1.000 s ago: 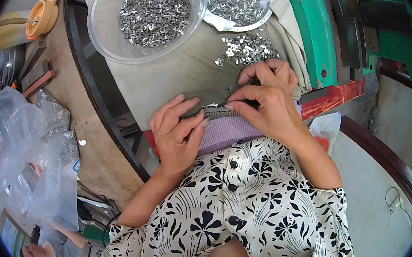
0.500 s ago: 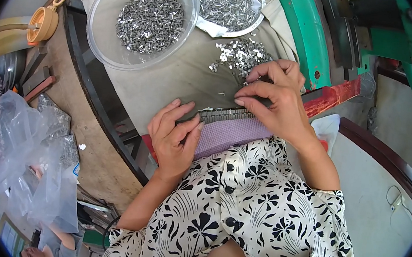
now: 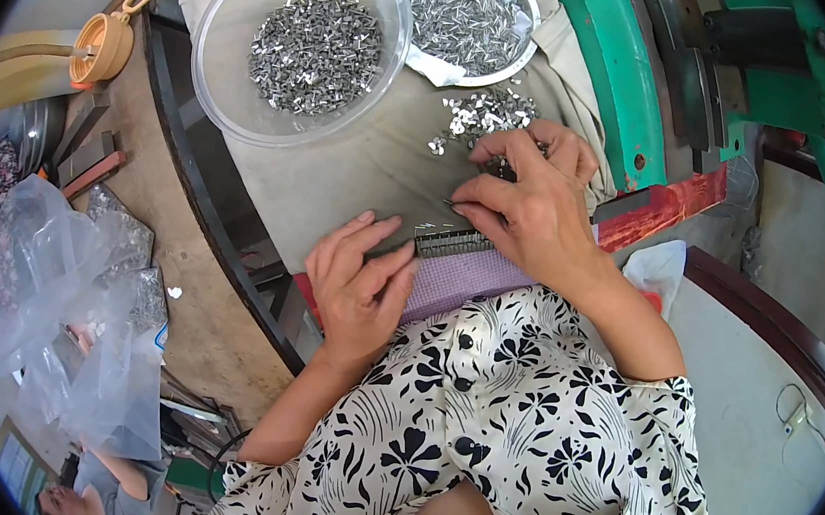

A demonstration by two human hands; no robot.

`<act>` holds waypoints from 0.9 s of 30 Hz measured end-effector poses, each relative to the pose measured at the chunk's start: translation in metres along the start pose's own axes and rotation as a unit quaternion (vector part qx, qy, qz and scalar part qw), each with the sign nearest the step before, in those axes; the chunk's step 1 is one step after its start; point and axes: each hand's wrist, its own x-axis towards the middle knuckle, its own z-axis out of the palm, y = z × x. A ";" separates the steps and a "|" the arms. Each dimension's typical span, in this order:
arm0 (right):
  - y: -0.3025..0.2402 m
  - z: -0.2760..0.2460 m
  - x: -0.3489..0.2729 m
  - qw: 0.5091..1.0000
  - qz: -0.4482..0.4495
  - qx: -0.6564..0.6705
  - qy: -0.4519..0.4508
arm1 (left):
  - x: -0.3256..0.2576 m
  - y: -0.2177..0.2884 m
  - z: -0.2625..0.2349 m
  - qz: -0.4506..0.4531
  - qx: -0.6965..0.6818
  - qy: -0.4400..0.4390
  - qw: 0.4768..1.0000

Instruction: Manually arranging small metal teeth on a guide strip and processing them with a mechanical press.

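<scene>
A dark metal rack (image 3: 454,245) with a row of thin upright pins along it lies on a lilac woven cloth (image 3: 446,276) in front of me. My left hand (image 3: 362,277) rests at the rack's left end, fingers apart, index finger and thumb touching the end. Over the rack's right part, my right hand (image 3: 539,205) pinches a tiny metal pin (image 3: 450,201) between thumb and index finger. Its palm hides the rack's right end. Beyond that hand is a loose pile of small flat-headed metal pieces (image 3: 483,114), partly covered by the fingers.
A clear plastic tub (image 3: 219,86) of small metal pieces and a white bowl (image 3: 531,34) of thin pins stand at the back. Green machinery (image 3: 594,65) rises at the right. Plastic bags (image 3: 110,357) and an orange reel (image 3: 103,49) are at the left. A person (image 3: 111,492) shows lower left.
The view has shifted slightly. My right hand has moved left and a little down toward the rack, with the pin now showing at its fingertips. My left hand stays at the rack's end.
</scene>
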 end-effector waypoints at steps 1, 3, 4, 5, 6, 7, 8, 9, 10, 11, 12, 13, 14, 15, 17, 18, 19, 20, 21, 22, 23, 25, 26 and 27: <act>0.000 0.000 0.002 1.000 -0.004 0.008 0.001 | 0.002 -0.002 -0.003 -0.011 -0.010 0.003 1.000; 0.004 -0.003 0.005 0.999 -0.015 0.026 -0.017 | 0.015 -0.002 -0.012 -0.019 -0.007 -0.004 1.000; 0.005 -0.004 0.006 0.998 -0.027 0.045 -0.036 | 0.020 -0.003 -0.015 -0.020 -0.006 -0.003 1.000; 0.005 -0.003 0.007 0.998 -0.029 0.046 -0.035 | 0.024 -0.005 -0.017 -0.004 0.000 -0.029 1.000; 0.005 -0.003 0.008 0.998 -0.034 0.037 -0.044 | 0.029 -0.005 -0.018 0.011 0.006 -0.054 0.998; 0.005 -0.003 0.009 0.998 -0.040 0.027 -0.052 | 0.035 -0.005 -0.018 0.035 0.013 -0.055 0.998; 0.006 -0.002 0.010 0.997 -0.042 0.030 -0.051 | 0.040 -0.005 -0.020 0.035 0.016 -0.054 0.998; 0.007 -0.003 0.010 0.997 -0.047 0.030 -0.052 | 0.045 -0.004 -0.022 0.044 0.026 -0.088 0.995; 0.007 -0.003 0.010 0.997 -0.052 0.031 -0.052 | 0.049 -0.004 -0.023 0.053 0.034 -0.122 0.991; 0.009 -0.003 0.008 0.997 -0.053 0.032 -0.052 | 0.053 -0.005 -0.023 0.053 0.036 -0.122 0.991; 0.011 -0.003 0.006 0.997 -0.042 0.033 -0.050 | 0.056 -0.006 -0.024 0.061 0.033 -0.141 0.988; 0.013 -0.003 0.004 0.998 -0.030 0.034 -0.047 | 0.059 -0.007 -0.024 0.069 0.030 -0.160 0.984; 0.012 -0.005 0.004 0.998 -0.021 0.034 -0.042 | 0.061 -0.008 -0.024 0.068 0.030 -0.160 0.984; 0.013 -0.007 0.003 0.998 -0.021 0.035 -0.043 | 0.063 -0.009 -0.025 0.080 0.036 -0.169 0.982; 0.015 -0.011 0.001 0.998 0.009 0.046 -0.036 | 0.067 -0.009 -0.024 0.092 0.041 -0.178 0.979; 0.015 -0.012 0.001 0.998 0.016 0.056 -0.032 | 0.069 -0.008 -0.023 0.093 0.043 -0.179 0.978; 0.015 -0.012 0.000 0.998 0.016 0.056 -0.033 | 0.071 -0.007 -0.022 0.094 0.045 -0.180 0.978; 0.015 -0.012 0.000 0.997 0.013 0.070 -0.032 | 0.073 -0.007 -0.020 0.095 0.045 -0.180 0.978; 0.015 -0.012 0.000 0.996 0.009 0.084 -0.032 | 0.074 -0.008 -0.018 0.098 0.043 -0.179 0.978; 0.015 -0.013 0.001 0.996 0.008 0.083 -0.032 | 0.075 -0.008 -0.015 0.099 0.041 -0.178 0.978; 0.014 -0.012 0.003 0.995 0.004 0.089 -0.041 | 0.076 -0.009 -0.013 0.098 0.043 -0.175 0.979; 0.014 -0.012 0.006 0.994 -0.004 0.096 -0.051 | 0.076 -0.012 -0.010 0.075 0.020 -0.145 0.986; 0.015 -0.012 0.006 0.993 -0.006 0.102 -0.057 | 0.076 -0.012 -0.011 0.074 0.021 -0.143 0.987; 0.016 -0.012 0.007 0.992 -0.008 0.109 -0.063 | 0.075 -0.013 -0.012 0.055 -0.006 -0.136 0.989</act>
